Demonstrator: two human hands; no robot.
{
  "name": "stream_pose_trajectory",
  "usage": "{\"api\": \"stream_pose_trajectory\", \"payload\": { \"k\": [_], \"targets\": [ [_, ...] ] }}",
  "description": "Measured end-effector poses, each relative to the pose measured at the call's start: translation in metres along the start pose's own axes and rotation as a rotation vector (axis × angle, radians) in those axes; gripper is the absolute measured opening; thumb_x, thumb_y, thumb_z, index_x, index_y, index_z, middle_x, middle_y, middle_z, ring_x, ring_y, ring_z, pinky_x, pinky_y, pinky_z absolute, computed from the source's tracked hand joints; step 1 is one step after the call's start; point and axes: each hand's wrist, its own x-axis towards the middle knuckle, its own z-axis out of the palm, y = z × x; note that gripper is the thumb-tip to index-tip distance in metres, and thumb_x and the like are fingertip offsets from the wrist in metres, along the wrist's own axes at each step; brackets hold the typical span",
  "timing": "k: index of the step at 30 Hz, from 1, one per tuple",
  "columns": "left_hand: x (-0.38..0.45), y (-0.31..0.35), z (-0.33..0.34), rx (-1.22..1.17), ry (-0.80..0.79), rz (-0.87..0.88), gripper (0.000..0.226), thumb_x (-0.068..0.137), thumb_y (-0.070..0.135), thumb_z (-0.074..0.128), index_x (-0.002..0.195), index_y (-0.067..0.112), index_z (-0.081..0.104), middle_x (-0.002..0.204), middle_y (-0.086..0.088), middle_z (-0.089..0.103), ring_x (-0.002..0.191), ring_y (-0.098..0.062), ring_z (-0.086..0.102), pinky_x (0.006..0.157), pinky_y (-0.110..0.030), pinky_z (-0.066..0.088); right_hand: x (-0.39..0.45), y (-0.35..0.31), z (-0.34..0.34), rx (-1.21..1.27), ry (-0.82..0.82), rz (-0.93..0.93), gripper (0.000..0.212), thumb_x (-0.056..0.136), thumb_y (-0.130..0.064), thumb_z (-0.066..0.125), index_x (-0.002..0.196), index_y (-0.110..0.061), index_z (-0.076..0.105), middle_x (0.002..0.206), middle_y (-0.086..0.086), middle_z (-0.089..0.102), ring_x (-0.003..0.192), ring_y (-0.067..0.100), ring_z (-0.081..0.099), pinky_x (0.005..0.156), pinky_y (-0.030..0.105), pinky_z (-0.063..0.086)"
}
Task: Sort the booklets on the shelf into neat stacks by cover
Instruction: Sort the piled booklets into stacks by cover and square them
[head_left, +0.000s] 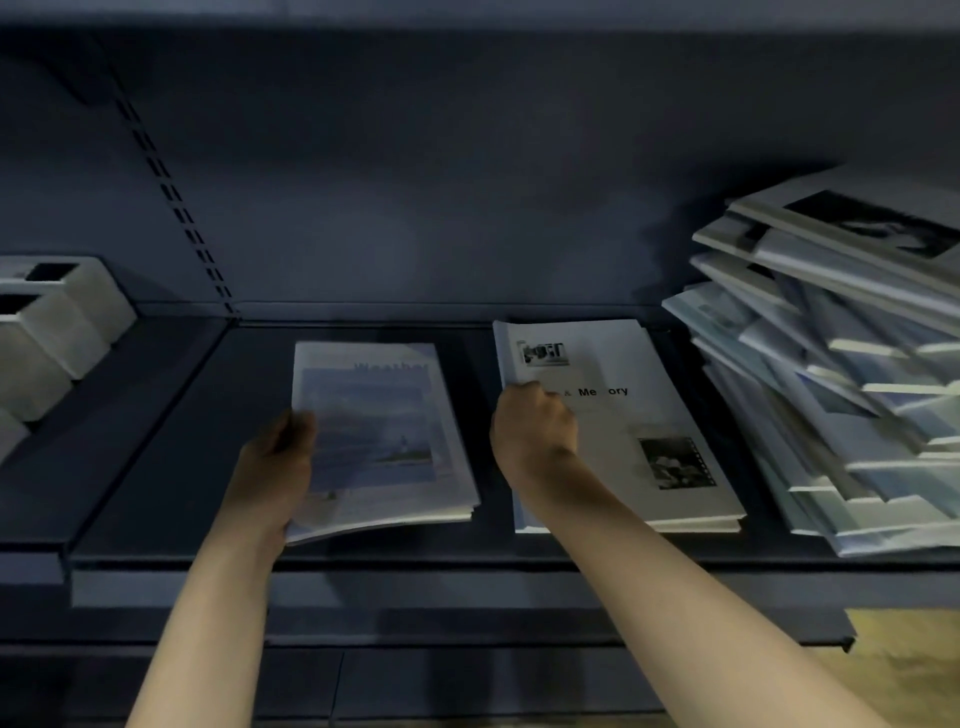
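Note:
Two small stacks of booklets lie on the dark shelf (156, 467). The left stack (384, 431) has a blue landscape cover headed "Weather". My left hand (275, 462) grips its left edge, thumb on the cover. The right stack (644, 415) has a white cover with black-and-white photos and the word "Memory". My right hand (532, 423) holds this stack's left edge with curled fingers. A tall untidy pile of mixed booklets (841, 374) leans at the far right of the shelf.
White square holders (52, 332) stand at the far left on the neighbouring shelf section. A slotted upright (171, 202) runs up the back panel. The shelf's front lip (415, 587) is below my forearms, and a pale wooden floor (904, 670) shows at bottom right.

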Motion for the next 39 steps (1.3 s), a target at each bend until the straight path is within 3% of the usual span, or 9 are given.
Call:
{"api": "stream_pose_trajectory", "payload": {
  "k": [10, 21, 25, 28, 30, 35, 39],
  "targets": [
    [0.005, -0.006, -0.001, -0.010, 0.005, 0.010, 0.030, 0.098, 0.029, 0.044, 0.117, 0.013, 0.059, 0.117, -0.008, 0.060, 0.107, -0.022, 0.054, 0.095, -0.035, 0.040, 0.007, -0.002, -0.001, -0.069, -0.018, -0.001, 0.018, 0.092, -0.007, 0.051, 0.106, -0.008, 0.062, 0.107, 0.008, 0.063, 0.099, 0.023, 0.062, 0.068, 0.028, 0.049],
    [0.001, 0.000, 0.000, 0.002, 0.032, 0.016, 0.026, 0.098, 0.027, 0.043, 0.115, 0.014, 0.059, 0.106, -0.004, 0.056, 0.096, -0.016, 0.050, 0.082, -0.026, 0.034, 0.014, -0.002, -0.005, 0.017, -0.073, 0.019, 0.023, 0.091, -0.007, 0.054, 0.113, -0.003, 0.058, 0.114, 0.013, 0.059, 0.105, 0.026, 0.059, 0.074, 0.031, 0.051],
    [-0.001, 0.001, 0.002, 0.017, 0.020, 0.024, 0.019, 0.098, 0.026, 0.044, 0.104, 0.017, 0.060, 0.102, -0.004, 0.058, 0.086, -0.015, 0.053, 0.076, -0.024, 0.037, 0.015, 0.004, -0.004, -0.049, -0.034, 0.001, 0.020, 0.094, -0.018, 0.052, 0.110, -0.009, 0.061, 0.110, 0.009, 0.062, 0.102, 0.023, 0.060, 0.065, 0.029, 0.044],
    [-0.002, 0.003, 0.006, 0.065, 0.000, 0.049, 0.020, 0.098, 0.029, 0.043, 0.104, 0.020, 0.059, 0.104, -0.004, 0.058, 0.092, -0.017, 0.053, 0.079, -0.026, 0.037, 0.015, 0.012, 0.000, -0.088, 0.023, -0.008, 0.037, 0.096, -0.037, 0.045, 0.116, -0.010, 0.059, 0.126, 0.014, 0.050, 0.119, 0.029, 0.045, 0.083, 0.036, 0.044],
    [0.000, 0.006, 0.008, 0.107, -0.033, 0.072, 0.019, 0.098, 0.030, 0.040, 0.101, 0.022, 0.057, 0.102, -0.003, 0.056, 0.093, -0.017, 0.052, 0.078, -0.026, 0.036, 0.014, 0.021, 0.009, -0.099, 0.054, -0.056, 0.049, 0.096, -0.047, 0.035, 0.124, -0.011, 0.053, 0.136, 0.016, 0.039, 0.127, 0.032, 0.034, 0.098, 0.042, 0.035],
    [0.021, 0.017, 0.019, 0.311, -0.118, 0.171, 0.025, 0.099, 0.035, 0.037, 0.092, 0.022, 0.057, 0.080, 0.000, 0.054, 0.069, -0.014, 0.050, 0.071, -0.029, 0.039, 0.016, 0.034, 0.030, 0.043, 0.046, -0.108, 0.052, 0.096, -0.048, 0.022, 0.141, -0.022, 0.030, 0.148, 0.009, 0.025, 0.135, 0.028, 0.023, 0.109, 0.048, 0.022],
    [0.038, 0.012, 0.032, 0.638, -0.090, 0.265, 0.041, 0.099, 0.036, 0.033, 0.105, 0.004, 0.058, 0.097, -0.020, 0.063, 0.079, -0.028, 0.056, 0.067, -0.031, 0.038, 0.015, 0.035, 0.034, 0.107, 0.081, -0.087, 0.050, 0.095, -0.043, 0.026, 0.142, -0.025, 0.027, 0.151, 0.005, 0.022, 0.137, 0.026, 0.019, 0.112, 0.048, 0.017]
  ]
}}
